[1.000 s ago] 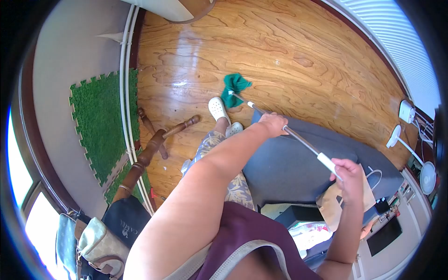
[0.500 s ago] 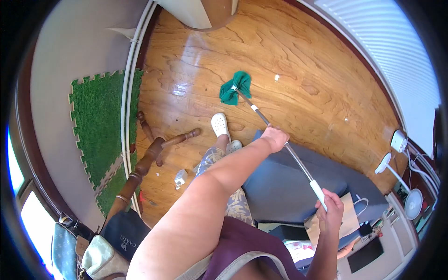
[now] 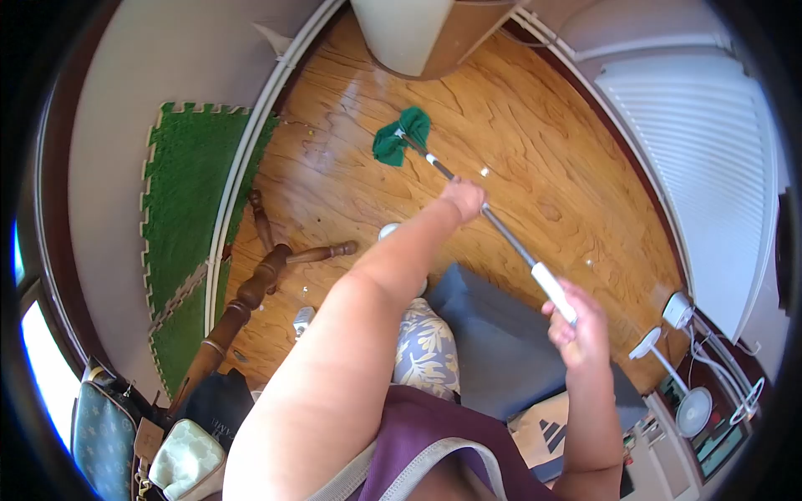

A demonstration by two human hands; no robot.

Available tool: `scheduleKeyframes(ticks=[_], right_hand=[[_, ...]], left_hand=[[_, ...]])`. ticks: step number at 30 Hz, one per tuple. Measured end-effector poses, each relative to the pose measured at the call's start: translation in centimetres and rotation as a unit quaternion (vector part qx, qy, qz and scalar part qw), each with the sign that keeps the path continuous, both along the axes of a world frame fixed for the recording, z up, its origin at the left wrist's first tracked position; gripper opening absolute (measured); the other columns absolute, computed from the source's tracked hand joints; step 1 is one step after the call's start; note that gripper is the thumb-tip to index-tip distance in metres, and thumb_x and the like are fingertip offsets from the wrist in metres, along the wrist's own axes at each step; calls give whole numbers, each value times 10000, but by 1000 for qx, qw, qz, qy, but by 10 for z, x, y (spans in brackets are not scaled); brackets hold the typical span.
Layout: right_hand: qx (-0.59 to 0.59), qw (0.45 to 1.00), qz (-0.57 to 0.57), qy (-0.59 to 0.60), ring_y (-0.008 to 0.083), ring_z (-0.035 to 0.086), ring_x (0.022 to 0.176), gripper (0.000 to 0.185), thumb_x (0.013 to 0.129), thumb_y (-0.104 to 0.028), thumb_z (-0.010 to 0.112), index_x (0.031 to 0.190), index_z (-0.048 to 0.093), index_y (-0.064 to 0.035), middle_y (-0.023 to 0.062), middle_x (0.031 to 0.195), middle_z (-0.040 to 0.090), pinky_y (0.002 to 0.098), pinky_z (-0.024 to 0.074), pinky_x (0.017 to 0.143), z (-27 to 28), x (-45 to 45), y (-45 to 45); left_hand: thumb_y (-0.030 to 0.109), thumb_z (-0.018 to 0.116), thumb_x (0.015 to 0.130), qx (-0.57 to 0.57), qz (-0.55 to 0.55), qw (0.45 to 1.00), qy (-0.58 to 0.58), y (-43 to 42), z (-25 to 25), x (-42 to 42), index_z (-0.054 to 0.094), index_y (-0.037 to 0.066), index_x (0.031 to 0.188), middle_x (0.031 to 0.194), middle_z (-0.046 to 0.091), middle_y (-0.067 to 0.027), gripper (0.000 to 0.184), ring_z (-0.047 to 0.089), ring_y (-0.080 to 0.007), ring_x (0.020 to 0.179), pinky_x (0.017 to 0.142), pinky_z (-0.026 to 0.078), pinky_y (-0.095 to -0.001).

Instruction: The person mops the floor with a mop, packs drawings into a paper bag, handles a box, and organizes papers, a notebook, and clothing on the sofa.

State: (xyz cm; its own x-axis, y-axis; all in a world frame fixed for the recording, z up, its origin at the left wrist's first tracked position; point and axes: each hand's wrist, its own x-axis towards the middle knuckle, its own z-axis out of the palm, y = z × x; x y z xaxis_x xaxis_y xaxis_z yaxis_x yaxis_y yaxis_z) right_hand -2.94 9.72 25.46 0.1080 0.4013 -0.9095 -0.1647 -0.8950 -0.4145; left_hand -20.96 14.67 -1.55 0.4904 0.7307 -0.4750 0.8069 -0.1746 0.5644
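Note:
A mop [image 3: 511,235] with a metal pole slants across the middle of the view. Its head is wrapped in a green cloth [image 3: 403,138] that lies on the wood floor. Partway down the pole, my left hand [image 3: 464,199] is closed around the metal. My right hand [image 3: 578,324] grips the white handle at the near end. Just below the pole, a white clog [image 3: 388,230] shows in part behind my left forearm.
A turned wooden stand [image 3: 269,265] with splayed legs is on the left, near green grass mats [image 3: 188,209]. A grey padded seat [image 3: 501,342] is beside my leg. A white fan [image 3: 693,411] and cables sit right; small white scraps [image 3: 484,172] dot the floor.
My view has shifted, showing more of the room's far side. Both hands keep their hold on the mop, and my right hand is raised farther forward. The green cloth appears slightly farther up and left.

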Motion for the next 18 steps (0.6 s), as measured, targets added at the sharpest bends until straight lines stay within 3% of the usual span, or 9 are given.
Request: scheduleKeyframes(ticks=[4,7,8,12,14,15,18], right_hand=[[-192,973,-15,130,109,388,449,272,919,-225,491,1114,468,-37,192,789,577,213,286,364,-17,13,-38],[-234,947,-57,213,81,366,446,410,934,-241,490,1332,405,-198,113,769,549,190,278,370,-31,17,-46],[-250,940,-74,222,70,359,442,465,947,-236,472,1390,345,-299,68,725,512,189,279,367,-32,15,-42],[-249,941,-65,220,72,350,430,444,956,-228,458,1382,354,-303,55,698,485,185,276,365,-39,-10,-7],[-234,947,-4,219,70,338,420,449,965,-224,445,1398,341,-275,43,681,459,183,273,364,-48,-26,20],[-238,947,5,215,70,338,420,449,965,-224,445,1398,341,-275,43,681,459,183,273,364,-49,-34,34],[-172,970,127,117,60,310,423,466,966,-191,454,1418,342,-176,20,663,427,181,263,370,-38,-63,74]], left_hand=[[147,546,780,5,-18,1000,6,-41,-15,-2,648,154,873,931,647,-36,138,567,-223,1015,907,406,-418],[145,551,772,-4,-10,1000,-4,-38,-17,-5,659,161,853,922,643,-20,136,561,-209,1024,918,393,-412],[147,553,770,-16,-22,1000,7,-38,-18,-7,665,163,847,921,641,-15,137,562,-204,1021,922,389,-402],[138,552,770,-7,29,1000,4,-16,-34,-29,675,161,845,904,636,-10,146,552,-198,1034,965,365,-403],[115,504,806,-5,114,993,-34,-1,-43,-49,674,139,894,986,637,-31,193,538,-210,1078,1038,327,-460],[115,504,806,-6,124,992,-35,4,-43,-57,674,139,894,986,637,-31,193,538,-210,1078,1038,327,-460],[141,523,821,94,288,949,-87,17,-40,-73,655,120,815,912,616,-57,134,534,-231,1035,1034,322,-469]])
